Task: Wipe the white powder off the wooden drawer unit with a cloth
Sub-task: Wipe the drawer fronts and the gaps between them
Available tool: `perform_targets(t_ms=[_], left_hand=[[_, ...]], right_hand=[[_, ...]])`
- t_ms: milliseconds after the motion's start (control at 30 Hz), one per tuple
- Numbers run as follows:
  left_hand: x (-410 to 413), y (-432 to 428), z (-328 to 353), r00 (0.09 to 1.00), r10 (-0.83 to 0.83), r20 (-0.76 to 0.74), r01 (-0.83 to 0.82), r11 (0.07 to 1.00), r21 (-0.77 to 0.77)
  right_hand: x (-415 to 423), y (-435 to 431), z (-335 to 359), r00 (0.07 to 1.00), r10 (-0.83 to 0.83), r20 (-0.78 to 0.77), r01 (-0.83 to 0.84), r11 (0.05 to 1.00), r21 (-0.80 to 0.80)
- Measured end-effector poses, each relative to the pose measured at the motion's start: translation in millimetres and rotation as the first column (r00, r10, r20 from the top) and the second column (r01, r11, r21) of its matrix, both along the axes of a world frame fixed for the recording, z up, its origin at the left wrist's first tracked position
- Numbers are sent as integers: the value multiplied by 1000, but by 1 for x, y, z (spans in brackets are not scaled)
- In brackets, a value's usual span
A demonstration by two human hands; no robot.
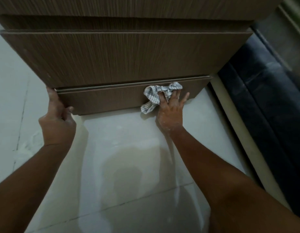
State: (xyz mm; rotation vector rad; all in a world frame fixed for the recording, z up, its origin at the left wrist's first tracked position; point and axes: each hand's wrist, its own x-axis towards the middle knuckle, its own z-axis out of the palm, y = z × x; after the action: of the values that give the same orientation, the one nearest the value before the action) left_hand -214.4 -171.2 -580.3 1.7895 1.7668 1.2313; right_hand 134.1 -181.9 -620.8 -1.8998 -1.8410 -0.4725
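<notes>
Cloth (160, 95) pressed on drawer unit (112, 64) beside dark bench (263, 91)

— What carries everything here?
— A pale tiled floor (132, 148), with grout lines crossing it and a faint white dusting near the left side
— And what stands on it?
— The wooden drawer unit (112, 61), directly on the tiles. A dark padded piece (267, 91) lies along the floor's right edge
</notes>
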Motion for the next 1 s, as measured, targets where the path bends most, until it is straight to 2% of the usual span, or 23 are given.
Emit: perform_targets(t_ms=[133,200,367,500,667,767,800,833,900,1000], left_hand=[[4,-3,1,994,94,64,-93,995,-23],[8,-5,1,991,127,42,-126,992,-22],[6,-3,-1,989,144,11,-144,989,-42],[12,-5,4,989,146,23,-145,989,-43],[16,-7,13,989,144,37,-139,983,-117],[15,-9,17,990,128,57,-117,979,-168],[14,-9,18,990,124,71,-108,975,-195],[11,-8,15,987,127,100,-103,971,-214],[2,-5,11,965,172,196,-107,947,-303],[-11,-6,19,915,268,302,-40,804,-593]], right_hand=[[29,-7,6,997,-63,-48,61,997,-57],[41,-8,7,993,-88,-78,81,993,-91],[68,-3,15,913,-272,-304,245,962,-122],[81,-4,30,859,-275,-432,256,961,-104],[96,-9,60,738,-399,-544,273,914,-300],[119,-12,74,558,-560,-612,242,816,-525],[125,-14,79,528,-609,-592,240,776,-584],[129,-15,84,529,-649,-547,231,730,-643],[127,-18,104,600,-666,-443,142,634,-760],[93,-22,144,705,-559,-437,-101,530,-842]])
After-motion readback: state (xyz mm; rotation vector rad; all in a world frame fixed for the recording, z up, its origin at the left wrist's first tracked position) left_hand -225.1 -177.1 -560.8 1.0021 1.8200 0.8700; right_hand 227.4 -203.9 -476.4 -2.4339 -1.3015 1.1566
